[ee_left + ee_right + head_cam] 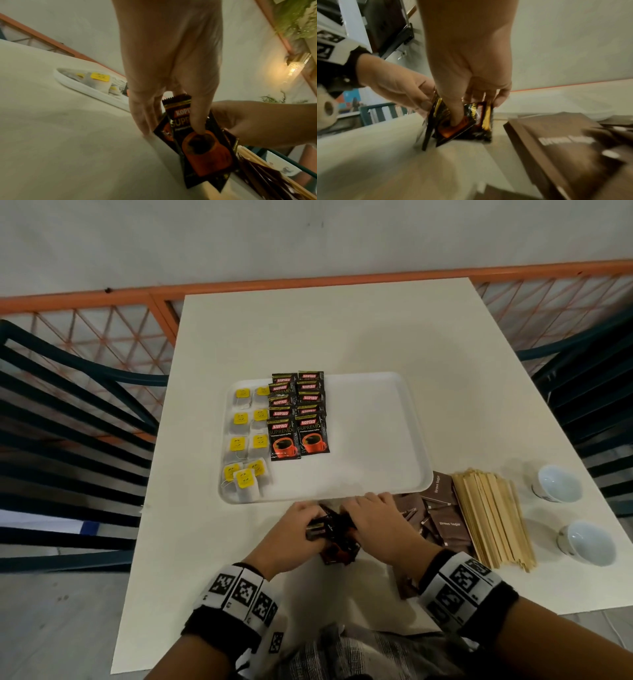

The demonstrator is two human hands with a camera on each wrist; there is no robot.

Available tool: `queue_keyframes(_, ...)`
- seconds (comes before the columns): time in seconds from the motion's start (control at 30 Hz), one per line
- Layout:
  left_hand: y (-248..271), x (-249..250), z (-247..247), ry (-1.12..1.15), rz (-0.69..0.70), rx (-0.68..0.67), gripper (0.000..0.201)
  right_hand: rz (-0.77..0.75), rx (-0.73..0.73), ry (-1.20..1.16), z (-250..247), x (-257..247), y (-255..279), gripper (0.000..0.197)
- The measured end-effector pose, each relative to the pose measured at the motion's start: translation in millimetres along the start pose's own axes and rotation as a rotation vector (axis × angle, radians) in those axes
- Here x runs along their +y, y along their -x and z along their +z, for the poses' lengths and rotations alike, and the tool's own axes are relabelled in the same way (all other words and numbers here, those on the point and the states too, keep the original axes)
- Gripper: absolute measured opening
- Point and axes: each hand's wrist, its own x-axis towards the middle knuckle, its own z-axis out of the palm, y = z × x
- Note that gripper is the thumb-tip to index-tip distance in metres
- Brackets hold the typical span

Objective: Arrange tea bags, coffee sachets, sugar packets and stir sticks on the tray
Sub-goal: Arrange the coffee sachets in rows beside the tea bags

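A white tray (376,440) lies mid-table. Yellow-tagged tea bags (245,443) fill its left side in two columns, and black coffee sachets (298,416) overlap in two columns beside them. Just in front of the tray, both hands gather a bunch of loose coffee sachets (337,537) stood on edge on the table. My left hand (301,529) grips them from the left, thumb on a sachet's face (202,152). My right hand (376,522) pinches them from the right, thumb on the sachets (464,124). Brown sugar packets (448,525) and wooden stir sticks (493,515) lie to the right.
Two white cups (558,482) (587,542) stand at the table's right edge. Dark slatted chairs (68,440) flank the white table (325,330), with an orange lattice railing (102,333) behind. One brown packet (407,585) lies near my right wrist.
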Motion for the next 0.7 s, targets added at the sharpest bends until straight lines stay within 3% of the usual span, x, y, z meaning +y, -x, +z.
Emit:
queue_keyframes(0.1, 3, 1, -4, 0.068, -0.019, 0.041, 0.019, -0.045, -0.041, -0.229, -15, 1, -7, 0.030)
queue_keyframes(0.2, 8, 1, -12, 0.244, -0.014, 0.117, 0.030, -0.071, 0.003, -0.544, -30, 8, -12, 0.026)
queue_keyframes(0.37, 10, 15, -24, 0.635, -0.036, 0.354, 0.026, 0.160, 0.040, -1.102, -55, 23, -16, 0.042)
queue_keyframes(0.5, 8, 30, -23, 0.695, -0.028, 0.378, 0.027, 0.121, -0.024, -1.212, -58, 21, -15, 0.022)
queue_keyframes(0.7, 11, 35, -16, 0.751, -0.087, 0.454, 0.037, 0.165, 0.105, -1.769, -68, 31, -15, 0.012)
